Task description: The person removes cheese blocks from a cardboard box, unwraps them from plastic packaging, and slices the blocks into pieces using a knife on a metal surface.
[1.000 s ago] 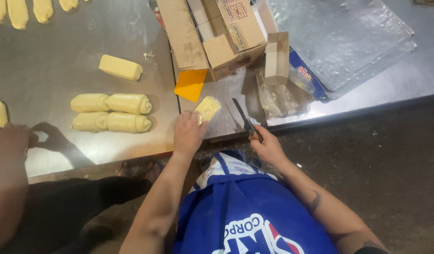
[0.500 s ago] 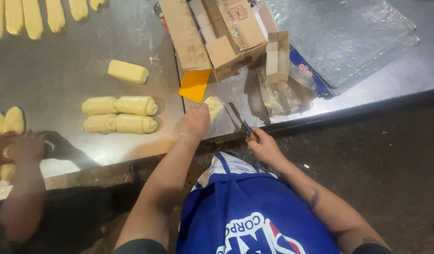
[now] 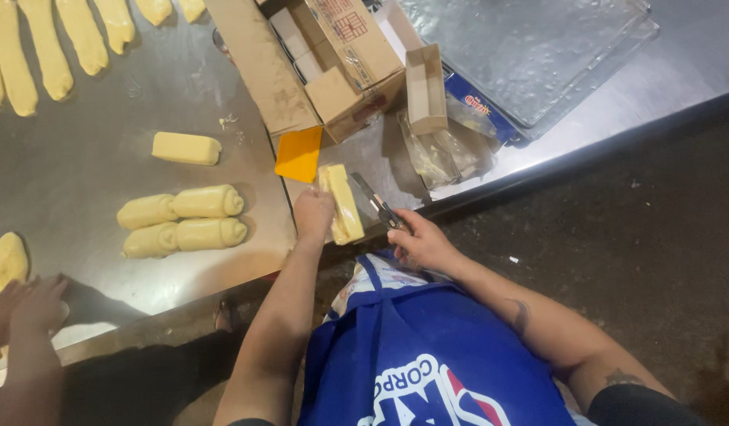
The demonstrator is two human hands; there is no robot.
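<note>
My left hand (image 3: 314, 213) grips a pale yellow, clear-wrapped block (image 3: 341, 202) that lies lengthwise at the near edge of the steel table (image 3: 80, 158). My right hand (image 3: 424, 241) is closed on the dark handle of a knife (image 3: 374, 200). The blade points away from me, just right of the block. An orange plastic scraper (image 3: 299, 153) lies flat on the table right behind the block.
Two pairs of rolled dough pieces (image 3: 183, 218) and a bare yellow block (image 3: 187, 147) lie to the left, with long dough pieces (image 3: 48, 47) beyond. Open cardboard boxes (image 3: 341, 55), crumpled clear wrappers (image 3: 451, 150) and a metal tray (image 3: 530, 55) crowd the right. Another person's hands (image 3: 25, 304) work at bottom left.
The wrapped block now lies lengthwise beside my left hand, nearer the table edge. My right hand has brought the knife close to it. The other person's hands have shifted right.
</note>
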